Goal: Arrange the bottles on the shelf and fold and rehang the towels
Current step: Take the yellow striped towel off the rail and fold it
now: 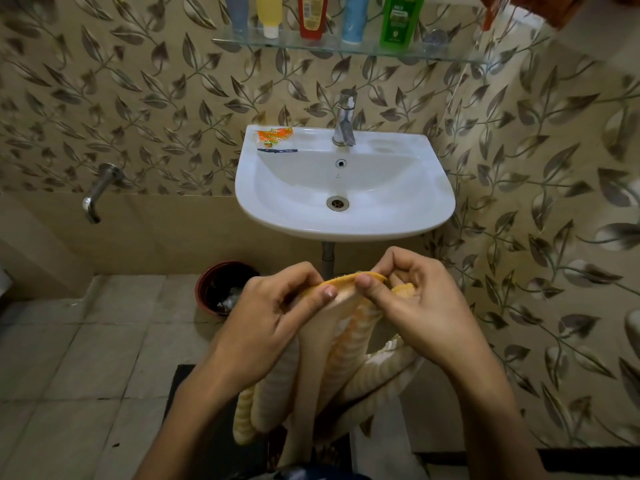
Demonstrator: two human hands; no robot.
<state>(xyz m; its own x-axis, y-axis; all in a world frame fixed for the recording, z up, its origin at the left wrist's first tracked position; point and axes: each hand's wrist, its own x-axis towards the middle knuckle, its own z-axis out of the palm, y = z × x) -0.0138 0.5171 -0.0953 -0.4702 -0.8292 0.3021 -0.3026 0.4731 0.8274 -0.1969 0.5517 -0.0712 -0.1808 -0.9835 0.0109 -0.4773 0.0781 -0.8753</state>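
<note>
A cream and orange striped towel [332, 368] hangs in folds in front of me, below the sink. My left hand [277, 310] and my right hand [412, 299] both pinch its top edge, thumbs close together. On the glass shelf [446, 54] at the top stand several bottles in a row: a grey one [238, 12], a yellow one [268, 15], a red one [312, 15], a blue one [354, 17] and a green one [400, 19]. An orange cloth [526, 8] hangs at the top right corner, partly cut off.
A white wall sink [436, 202] with a chrome tap [345, 119] is straight ahead; an orange sachet [274, 136] lies on its left rim. A wall spout [98, 192] sticks out at the left. A dark red bin [221, 287] stands on the tiled floor.
</note>
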